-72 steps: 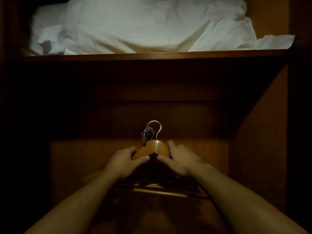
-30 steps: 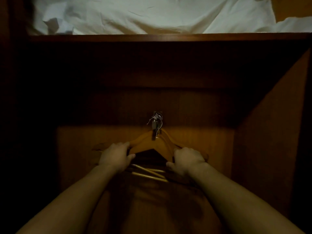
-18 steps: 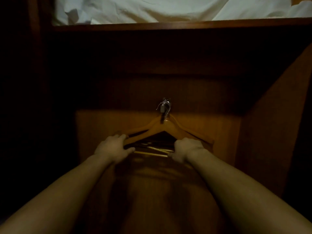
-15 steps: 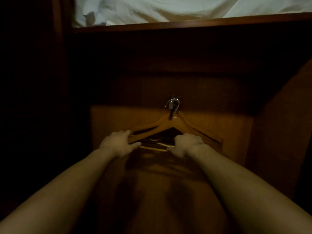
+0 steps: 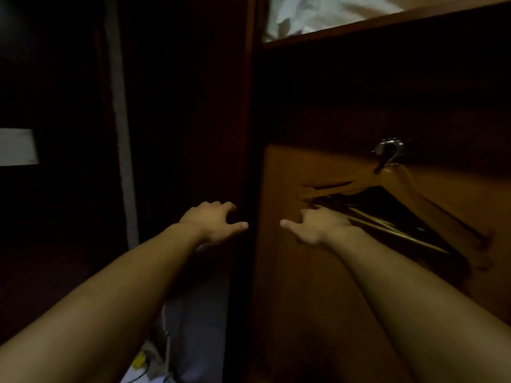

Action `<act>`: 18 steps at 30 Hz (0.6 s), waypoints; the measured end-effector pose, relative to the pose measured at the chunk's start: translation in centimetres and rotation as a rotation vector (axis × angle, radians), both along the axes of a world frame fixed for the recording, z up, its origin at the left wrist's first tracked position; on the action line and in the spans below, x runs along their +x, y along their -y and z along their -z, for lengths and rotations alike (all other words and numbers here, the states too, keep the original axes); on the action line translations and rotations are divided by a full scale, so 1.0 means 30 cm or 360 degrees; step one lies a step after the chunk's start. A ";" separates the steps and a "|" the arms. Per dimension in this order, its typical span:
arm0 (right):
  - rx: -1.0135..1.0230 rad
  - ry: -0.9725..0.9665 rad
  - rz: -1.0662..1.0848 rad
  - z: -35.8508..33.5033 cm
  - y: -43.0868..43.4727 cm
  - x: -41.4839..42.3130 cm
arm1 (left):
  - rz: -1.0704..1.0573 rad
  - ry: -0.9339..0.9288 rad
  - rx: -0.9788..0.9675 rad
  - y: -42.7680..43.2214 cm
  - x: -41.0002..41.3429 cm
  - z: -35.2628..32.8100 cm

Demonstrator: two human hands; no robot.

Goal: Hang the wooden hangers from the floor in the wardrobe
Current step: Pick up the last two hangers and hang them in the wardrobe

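Note:
Several wooden hangers (image 5: 409, 194) hang together by their metal hooks (image 5: 388, 152) inside the dark wardrobe, at the right. My right hand (image 5: 318, 225) is just left of their lower bars, fingers relaxed and thumb out, holding nothing. My left hand (image 5: 213, 221) is outside the wardrobe's left side panel (image 5: 249, 134), fingers loosely curled, empty. Whether the right fingertips touch the hangers I cannot tell.
A shelf (image 5: 387, 20) above the hangers carries white bedding (image 5: 318, 12). Left of the wardrobe are a pale vertical strip (image 5: 121, 134) and dark surroundings. A light patch of floor with a small yellow object (image 5: 138, 360) shows at the bottom.
Both hands have let go of the hangers, which stay hanging. My view has swung left; the hands have drawn back and to the left.

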State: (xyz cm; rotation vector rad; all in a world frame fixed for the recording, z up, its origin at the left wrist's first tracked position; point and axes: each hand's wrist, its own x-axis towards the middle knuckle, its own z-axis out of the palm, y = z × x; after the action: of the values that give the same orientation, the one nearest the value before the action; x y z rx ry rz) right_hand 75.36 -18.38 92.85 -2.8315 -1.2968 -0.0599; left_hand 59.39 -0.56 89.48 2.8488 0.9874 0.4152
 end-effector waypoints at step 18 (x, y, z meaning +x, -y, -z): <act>0.0115 -0.0160 -0.0831 0.166 -0.597 -0.983 | -0.0757 -0.0091 -0.0144 -0.262 -1.168 0.094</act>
State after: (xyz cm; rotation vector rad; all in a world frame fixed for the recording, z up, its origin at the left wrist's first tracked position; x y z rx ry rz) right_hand 45.86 -0.46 87.88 -2.3143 -1.9078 0.0452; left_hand 24.36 7.29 86.68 2.5390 1.6525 0.3132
